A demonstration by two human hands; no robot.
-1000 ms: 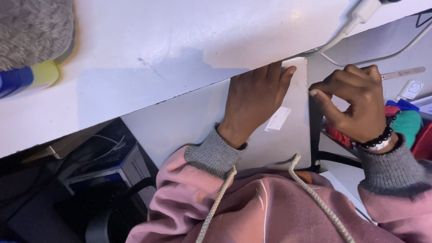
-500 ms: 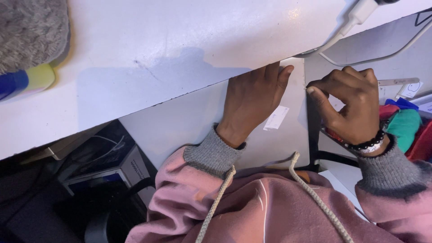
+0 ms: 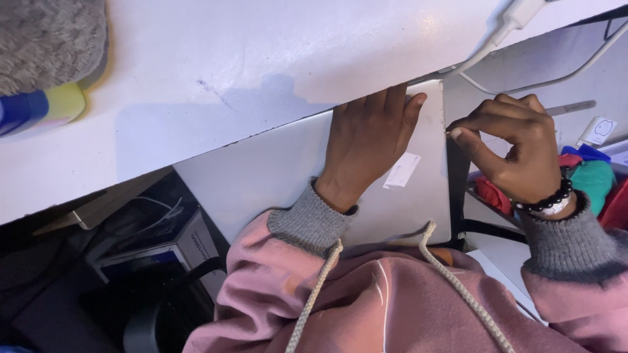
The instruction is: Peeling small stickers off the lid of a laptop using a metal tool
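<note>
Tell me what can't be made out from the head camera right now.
- Left hand: fingertips hidden under the white desk edge, resting flat on the silver laptop.
- Right hand: thumb and finger are pinched at the laptop's edge; whatever they hold is too small to tell.
- White label on the laptop: too small to make out.
- Red and teal items: partly hidden by the right wrist and cut off by the frame edge.

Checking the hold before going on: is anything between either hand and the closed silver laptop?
Nothing visible. The left hand lies flat on the laptop lid, fingertips under the white desk edge. The right hand pinches at its right edge, contact point too small to confirm.
</note>
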